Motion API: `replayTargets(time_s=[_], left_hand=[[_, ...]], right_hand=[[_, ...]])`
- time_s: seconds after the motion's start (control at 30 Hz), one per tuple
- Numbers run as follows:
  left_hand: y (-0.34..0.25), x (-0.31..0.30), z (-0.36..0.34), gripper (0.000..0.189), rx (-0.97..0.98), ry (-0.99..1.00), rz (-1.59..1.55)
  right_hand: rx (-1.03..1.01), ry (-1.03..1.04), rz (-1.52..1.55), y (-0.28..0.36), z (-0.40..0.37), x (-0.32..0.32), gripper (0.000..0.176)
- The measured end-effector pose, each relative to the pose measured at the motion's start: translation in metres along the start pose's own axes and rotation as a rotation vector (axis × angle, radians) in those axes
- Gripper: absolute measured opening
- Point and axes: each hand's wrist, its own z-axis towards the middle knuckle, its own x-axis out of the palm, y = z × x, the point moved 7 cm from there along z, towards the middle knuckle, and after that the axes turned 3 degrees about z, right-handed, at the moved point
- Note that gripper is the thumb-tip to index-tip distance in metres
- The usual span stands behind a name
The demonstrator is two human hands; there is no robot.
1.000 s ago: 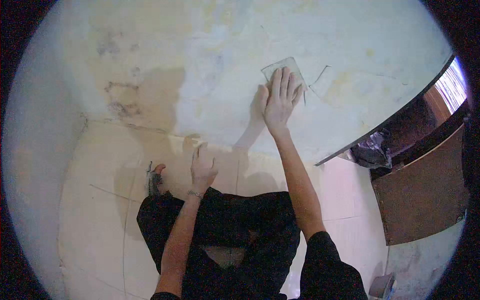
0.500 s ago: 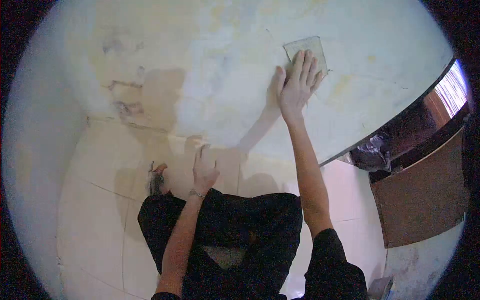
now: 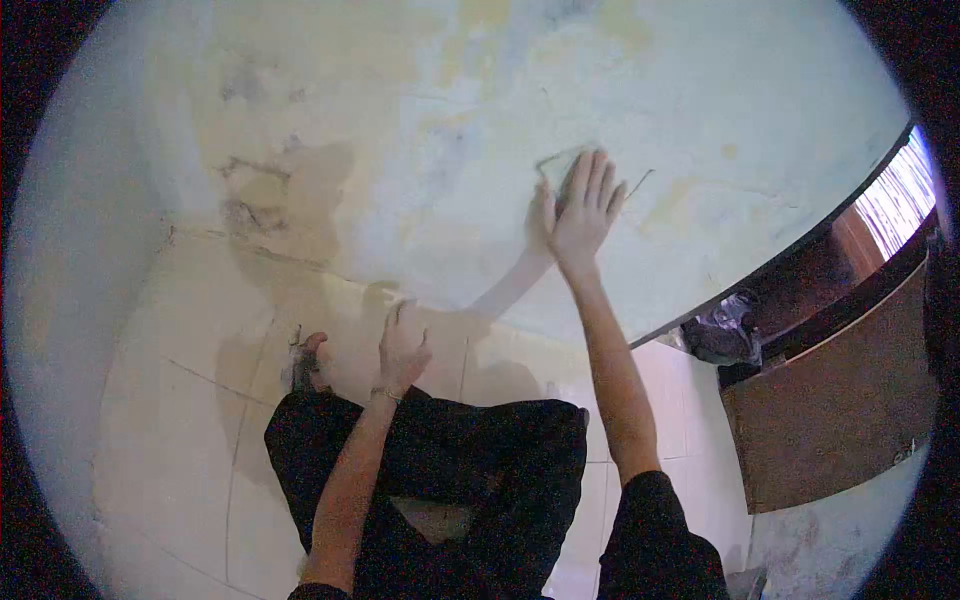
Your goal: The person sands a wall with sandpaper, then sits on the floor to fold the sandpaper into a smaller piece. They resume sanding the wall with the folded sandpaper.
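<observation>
My right hand [image 3: 583, 212] lies flat on the wall [image 3: 440, 200], fingers stretched upward and thumb apart. Under it is a thin, square-edged sheet of sandpaper [image 3: 556, 166], pressed to the wall by the palm and fingers. Only its upper left part shows clearly; the hand covers most of the rest. My left hand [image 3: 403, 345] hovers above my knee near the foot of the wall. Its forefinger points out and its thumb stands apart, with nothing visible in it.
The wall has yellowish patches and dark, chipped spots [image 3: 255, 215] at left. Pale floor tiles [image 3: 180, 430] meet it below. To the right are a brown board [image 3: 830, 400] and a dark plastic bag [image 3: 725, 335]. My bare foot [image 3: 316, 355] is near the wall.
My right hand has slid down and slightly left along the wall, carrying the sandpaper with it. My left hand stays nearly in place. The view has shifted a little.
</observation>
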Motion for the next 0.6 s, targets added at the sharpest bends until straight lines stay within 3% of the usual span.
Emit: replayTargets(time_s=[0.13,0.23,0.37,0.43,0.5,0.6], left_hand=[[0.017,0.015,-0.003,0.055,0.027,-0.039,-0.029],[0.012,0.028,0.002,0.055,0.121,-0.035,0.026],[-0.010,0.003,0.003,0.052,0.014,-0.069,-0.155],[0.023,0.033,0.006,0.050,0.229,-0.145,0.014],[0.023,0.035,0.010,0.049,0.264,-0.171,0.017],[-0.001,0.015,0.003,0.047,0.071,-0.100,-0.189]], right_hand=[[-0.011,0.140,0.014,0.007,-0.024,0.010,0.069],[0.012,0.050,-0.005,-0.004,0.016,-0.004,0.068],[0.132,-0.103,-0.005,-0.005,0.054,-0.016,0.068],[0.170,-0.115,0.029,0.001,0.042,-0.006,0.068],[0.123,-0.047,-0.005,0.001,0.010,0.010,0.068],[0.094,0.045,-0.019,0.004,-0.019,0.018,0.069]])
